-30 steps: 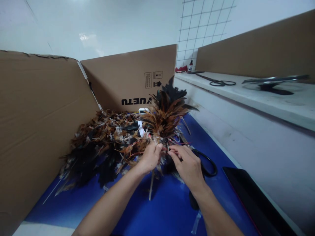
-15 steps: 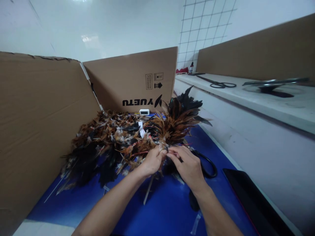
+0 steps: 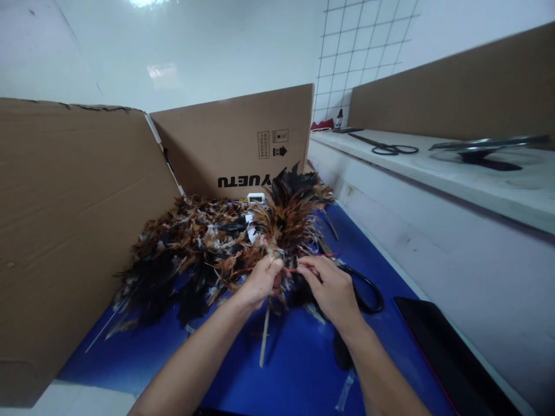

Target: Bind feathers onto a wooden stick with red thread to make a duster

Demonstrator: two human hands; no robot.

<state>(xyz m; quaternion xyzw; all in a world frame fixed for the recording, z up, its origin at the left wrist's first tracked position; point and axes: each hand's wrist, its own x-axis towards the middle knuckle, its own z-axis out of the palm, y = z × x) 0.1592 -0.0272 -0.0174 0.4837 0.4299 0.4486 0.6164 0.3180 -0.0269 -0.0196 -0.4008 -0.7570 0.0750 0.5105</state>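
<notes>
head view: pinched red cord [image 3: 293, 270] at base of feather bundle [image 3: 288, 222]

gripped bundle base between thumb and curled fingers of left hand [image 3: 262, 282], brown and black plumes fanned upward beyond. pinched red cord between thumb and fingertips of right hand [image 3: 332, 286], just beside left, with short stretch spanning gap. located bundle mid-view above blue tabletop [image 3: 299, 358], just right of loose feather pile [image 3: 186, 254], with stick [image 3: 264, 341] pointing downward beneath. could not tell number of turns around base, if any; blocked by fingers.

judged step in hand as working cord about bundle base. judged next move to call for firm left pinch, against slipping plumes, and even tension from right.

read "yuetu", upside down, in black on rear cardboard panel [image 3: 195, 156]; partly covered by plumes at logo end. noted thick arrow [image 3: 280, 152] and boxed labels [image 3: 263, 144] above; too fine to read. found nothing legible on white tag [image 3: 250, 229] or display of small white device [image 3: 255, 198]. could not make out label of bottle [image 3: 339, 120] on ledge [image 3: 455, 179].
</notes>
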